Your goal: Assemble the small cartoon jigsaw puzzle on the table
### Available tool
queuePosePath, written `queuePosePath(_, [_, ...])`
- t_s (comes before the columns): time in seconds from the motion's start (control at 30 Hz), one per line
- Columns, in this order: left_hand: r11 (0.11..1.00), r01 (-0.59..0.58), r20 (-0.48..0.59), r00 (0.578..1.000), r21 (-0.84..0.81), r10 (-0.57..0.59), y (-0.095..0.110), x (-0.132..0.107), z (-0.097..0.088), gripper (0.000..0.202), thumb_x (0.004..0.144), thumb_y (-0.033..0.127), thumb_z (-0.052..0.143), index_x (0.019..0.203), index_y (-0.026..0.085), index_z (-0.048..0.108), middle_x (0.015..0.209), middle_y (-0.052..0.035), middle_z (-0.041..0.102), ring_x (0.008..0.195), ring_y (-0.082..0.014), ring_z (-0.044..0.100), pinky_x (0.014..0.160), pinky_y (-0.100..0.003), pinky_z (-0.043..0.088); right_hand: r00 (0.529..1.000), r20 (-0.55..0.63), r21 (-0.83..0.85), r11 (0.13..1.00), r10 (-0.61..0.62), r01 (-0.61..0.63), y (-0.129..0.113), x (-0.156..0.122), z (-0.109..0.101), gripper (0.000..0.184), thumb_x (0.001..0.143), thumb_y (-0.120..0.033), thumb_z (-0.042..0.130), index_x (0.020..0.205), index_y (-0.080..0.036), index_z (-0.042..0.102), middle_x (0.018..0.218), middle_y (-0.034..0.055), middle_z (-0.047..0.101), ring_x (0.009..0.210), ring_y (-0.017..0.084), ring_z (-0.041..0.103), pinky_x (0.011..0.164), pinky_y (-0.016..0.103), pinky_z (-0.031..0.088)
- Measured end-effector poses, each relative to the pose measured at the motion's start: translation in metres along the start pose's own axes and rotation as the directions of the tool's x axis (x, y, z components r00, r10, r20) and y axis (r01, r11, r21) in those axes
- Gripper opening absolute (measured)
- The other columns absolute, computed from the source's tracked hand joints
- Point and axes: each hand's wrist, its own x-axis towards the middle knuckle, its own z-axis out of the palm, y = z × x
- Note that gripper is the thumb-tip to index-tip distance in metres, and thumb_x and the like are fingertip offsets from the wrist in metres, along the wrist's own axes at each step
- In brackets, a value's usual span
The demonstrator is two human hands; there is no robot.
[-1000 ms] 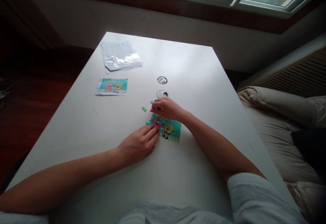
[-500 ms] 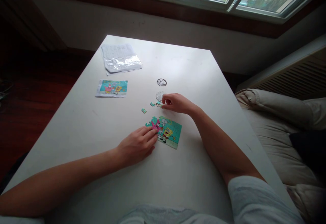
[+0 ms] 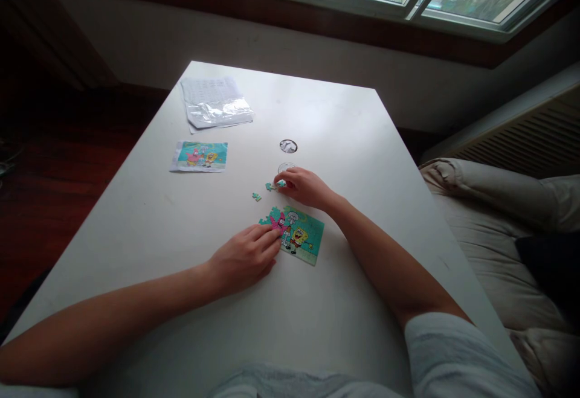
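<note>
A partly assembled jigsaw puzzle (image 3: 309, 236) with cartoon figures lies on the white table, its upper-left edge ragged. My left hand (image 3: 247, 256) rests flat, fingers stretched out, the tips on the puzzle's left side and covering its lower-left part. Beyond the puzzle, my right hand (image 3: 304, 186) bends its thumb and forefinger around a small teal puzzle piece (image 3: 281, 183). Another loose piece (image 3: 269, 186) lies just left of those fingertips. Farther left is a separate loose piece (image 3: 257, 197).
A printed picture sheet (image 3: 203, 156) with the same cartoon scene lies to the left. Behind it are papers in a clear plastic sleeve (image 3: 220, 111). A round hole (image 3: 288, 146) and a clear round disc (image 3: 286, 167) are beyond my right hand. A beige sofa (image 3: 480, 235) stands right.
My right hand has shifted left and slightly nearer over the loose pieces, its forefinger reaching farther out. My left hand and the puzzle stay in place.
</note>
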Motion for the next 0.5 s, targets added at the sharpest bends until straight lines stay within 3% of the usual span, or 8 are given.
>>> queuePosePath(0.37, [1.000,0.000,0.002,1.000,0.011,0.000,0.000,0.001,0.001,0.029,0.096,0.020,0.050,0.120,0.010,0.063,0.132,-0.0156,0.063,0.122,-0.0281,0.057,0.105,-0.044,0.051,0.990,0.002,-0.035,0.989,-0.141,0.141,-0.010,0.001,0.008,0.018,0.093,-0.036,0.064,0.105,-0.023,0.068,0.090,0.0049,0.062,0.087,0.020,0.052,0.077,0.031,0.035])
queuePosePath(0.5, [1.000,0.004,0.017,1.000,0.004,-0.004,0.000,0.001,0.001,0.028,0.096,0.021,0.050,0.119,0.011,0.063,0.132,-0.0151,0.063,0.122,-0.0282,0.057,0.105,-0.045,0.050,0.989,0.013,-0.061,0.987,-0.146,0.146,-0.017,0.002,0.008,0.013,0.094,-0.030,0.062,0.101,-0.022,0.068,0.092,0.0062,0.063,0.088,0.020,0.051,0.078,0.031,0.035])
